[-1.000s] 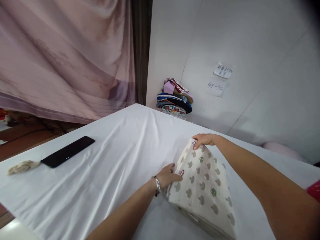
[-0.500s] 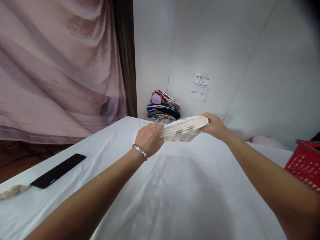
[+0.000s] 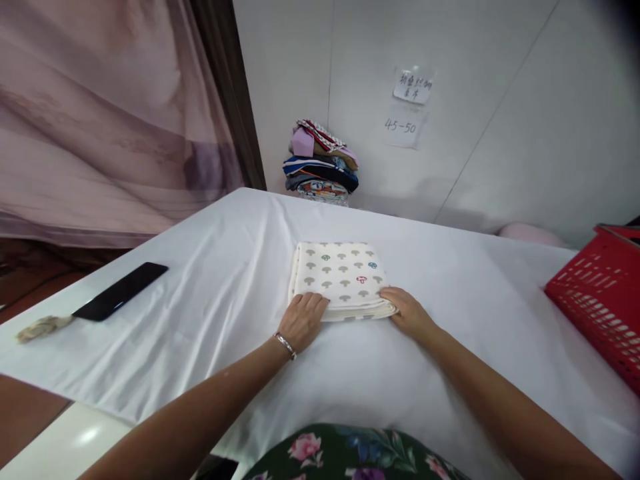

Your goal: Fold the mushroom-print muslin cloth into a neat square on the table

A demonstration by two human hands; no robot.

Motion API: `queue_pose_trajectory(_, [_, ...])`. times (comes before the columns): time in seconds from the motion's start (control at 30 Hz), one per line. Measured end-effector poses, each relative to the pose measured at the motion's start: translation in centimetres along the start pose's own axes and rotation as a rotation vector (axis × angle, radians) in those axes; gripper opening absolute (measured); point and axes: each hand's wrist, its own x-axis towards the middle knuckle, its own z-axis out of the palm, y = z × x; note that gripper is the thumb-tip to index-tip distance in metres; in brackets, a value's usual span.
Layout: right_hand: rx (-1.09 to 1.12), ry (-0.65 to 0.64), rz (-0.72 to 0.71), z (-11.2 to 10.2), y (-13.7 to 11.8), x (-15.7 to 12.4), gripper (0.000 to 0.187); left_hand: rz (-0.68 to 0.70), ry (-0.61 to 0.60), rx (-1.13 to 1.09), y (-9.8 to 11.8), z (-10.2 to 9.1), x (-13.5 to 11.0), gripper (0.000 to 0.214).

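Note:
A folded cream cloth with a mushroom print lies flat on the white-covered table. My left hand, with a bracelet at the wrist, rests at the cloth's near left corner, fingers curled onto its edge. At the near right corner my right hand has its fingers on the edge too. Both hands touch the cloth as it lies on the table.
A black phone and a knotted cord lie at the table's left edge. A red plastic basket stands at the right. A pile of folded clothes sits by the far wall, below paper notes. A pink curtain hangs left.
The folded cloth was picked up in both hands, carried forward in the air, and now lies flat on the table farther out. My hands rest at its near corners.

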Motion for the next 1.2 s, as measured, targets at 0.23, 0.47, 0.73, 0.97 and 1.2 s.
queue_pose_trajectory(0.23, [0.256, -0.034, 0.095, -1.2, -0.8, -1.3, 0.051, 0.08, 0.102, -0.127, -1.2, -0.4, -1.2, 0.036])
queue_pose_trajectory(0.47, [0.365, 0.113, 0.27, -1.6, -2.1, -1.5, 0.042, 0.038, 0.228, -0.194, -1.7, -0.2, -0.5, 0.024])
queue_pose_trajectory(0.73, [0.028, 0.205, 0.315, -0.1, -2.8, -1.7, 0.03, 0.038, 0.268, -0.156, -1.7, 0.0, -0.4, 0.022])
queue_pose_trajectory(0.97, [-0.144, 0.156, 0.301, 0.2, -3.8, -1.0, 0.029, 0.039, 0.253, -0.165, -1.8, 0.2, -0.1, 0.022])
queue_pose_trajectory(1.2, [-0.323, 0.05, 0.236, -0.1, -4.2, -0.8, 0.032, 0.05, 0.223, -0.16, -1.8, 0.1, -0.1, 0.023])
